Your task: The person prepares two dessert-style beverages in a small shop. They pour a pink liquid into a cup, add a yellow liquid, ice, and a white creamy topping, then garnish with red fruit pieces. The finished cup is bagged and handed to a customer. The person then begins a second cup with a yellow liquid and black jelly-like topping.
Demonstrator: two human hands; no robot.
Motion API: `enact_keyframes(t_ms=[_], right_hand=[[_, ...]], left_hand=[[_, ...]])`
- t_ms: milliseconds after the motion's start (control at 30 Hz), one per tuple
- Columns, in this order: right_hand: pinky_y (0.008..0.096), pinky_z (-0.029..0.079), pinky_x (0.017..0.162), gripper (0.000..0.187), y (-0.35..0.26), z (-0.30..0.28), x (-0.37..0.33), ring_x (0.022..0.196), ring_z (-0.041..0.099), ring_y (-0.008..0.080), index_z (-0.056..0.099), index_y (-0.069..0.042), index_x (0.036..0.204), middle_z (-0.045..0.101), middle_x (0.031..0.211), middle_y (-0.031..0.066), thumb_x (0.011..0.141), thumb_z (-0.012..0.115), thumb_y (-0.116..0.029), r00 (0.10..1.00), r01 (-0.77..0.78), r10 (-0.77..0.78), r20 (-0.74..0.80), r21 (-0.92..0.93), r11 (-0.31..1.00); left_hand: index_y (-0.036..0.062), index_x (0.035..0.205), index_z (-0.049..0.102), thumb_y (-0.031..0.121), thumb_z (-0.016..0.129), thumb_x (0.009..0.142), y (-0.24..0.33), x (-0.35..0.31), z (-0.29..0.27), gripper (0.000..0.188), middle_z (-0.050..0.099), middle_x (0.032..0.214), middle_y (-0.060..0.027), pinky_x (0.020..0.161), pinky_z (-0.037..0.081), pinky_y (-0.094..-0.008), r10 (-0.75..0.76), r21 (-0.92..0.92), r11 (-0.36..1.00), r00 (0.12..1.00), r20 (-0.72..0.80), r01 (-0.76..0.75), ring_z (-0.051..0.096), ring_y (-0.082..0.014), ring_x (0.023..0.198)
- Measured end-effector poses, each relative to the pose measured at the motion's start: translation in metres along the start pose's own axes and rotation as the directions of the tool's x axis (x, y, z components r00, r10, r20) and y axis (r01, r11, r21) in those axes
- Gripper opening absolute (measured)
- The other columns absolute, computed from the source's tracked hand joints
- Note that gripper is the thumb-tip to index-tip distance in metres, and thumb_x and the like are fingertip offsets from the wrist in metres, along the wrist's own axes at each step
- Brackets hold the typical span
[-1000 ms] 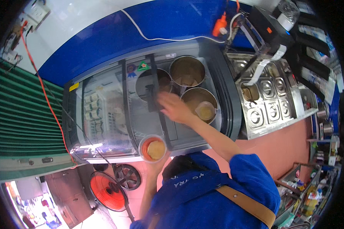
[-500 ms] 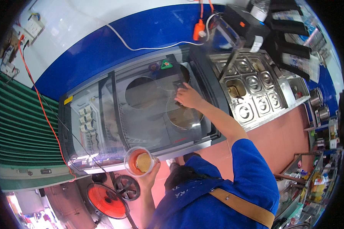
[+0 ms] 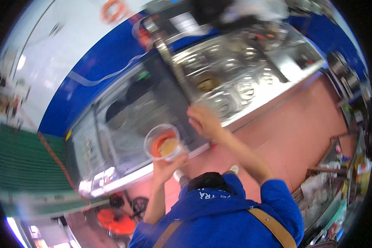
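A clear plastic cup (image 3: 152, 137) stands in my left hand (image 3: 168, 166), whose fingers are wrapped round its side. Something orange-red and a tan mass show inside the cup; what they are I cannot make out. My right hand (image 3: 205, 120) is smeared by motion, over the front right corner of a glass-topped chest freezer (image 3: 111, 142) and just in front of the steel pans. Its fingers look bent, but whether they hold anything is unclear.
Lidded steel pans (image 3: 247, 89) sit in a metal counter to the right of the freezer. An orange-red fan (image 3: 116, 223) stands on the floor at lower left. Crowded shelves (image 3: 330, 198) line the right side. A green shutter (image 3: 20, 161) is at left.
My right hand has come off the freezer's sliding lid and is now near the steel pans. The cup in my left hand has moved up and right. The view has turned right.
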State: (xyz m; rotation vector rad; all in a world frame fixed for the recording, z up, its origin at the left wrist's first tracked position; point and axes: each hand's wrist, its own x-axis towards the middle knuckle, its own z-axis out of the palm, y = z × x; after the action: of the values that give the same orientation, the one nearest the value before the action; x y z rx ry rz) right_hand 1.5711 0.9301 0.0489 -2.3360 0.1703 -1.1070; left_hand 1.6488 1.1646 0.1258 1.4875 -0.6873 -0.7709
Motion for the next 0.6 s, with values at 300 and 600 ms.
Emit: enact_keyframes(t_ms=[300, 600], right_hand=[[0.0458, 0.051, 0.081, 0.017, 0.131, -0.309, -0.184, 0.093, 0.063, 0.0383, 0.066, -0.001, 0.098, 0.065, 0.098, 0.0175, 0.093, 0.062, -0.017, 0.681, -0.713, 0.675, -0.284, -0.046, 0.699], [0.0468, 0.051, 0.084, 0.019, 0.43, -0.554, -0.144, 0.1, 0.063, 0.0372, 0.068, -0.002, 0.101, 0.067, 0.103, 0.0176, 0.094, 0.058, -0.017, 0.663, -0.743, 0.605, -0.441, -0.287, 0.605]], left_hand=[[0.0023, 0.14, 0.042, 0.001, 0.081, 0.078, -0.044, 0.082, 0.276, 0.073, 0.06, 0.13, -0.0153, 0.102, 0.05, -0.0399, 0.072, 0.004, 0.997, 0.988, 0.136, -0.074, 0.062, -0.0245, 0.115], [0.0064, 0.135, 0.046, 0.004, 0.08, 0.078, -0.074, 0.246, 0.556, 0.066, 0.055, 0.127, -0.0083, 0.103, 0.045, -0.0349, 0.123, -0.11, 0.99, 0.937, 0.328, -0.092, 0.055, -0.0187, 0.118]])
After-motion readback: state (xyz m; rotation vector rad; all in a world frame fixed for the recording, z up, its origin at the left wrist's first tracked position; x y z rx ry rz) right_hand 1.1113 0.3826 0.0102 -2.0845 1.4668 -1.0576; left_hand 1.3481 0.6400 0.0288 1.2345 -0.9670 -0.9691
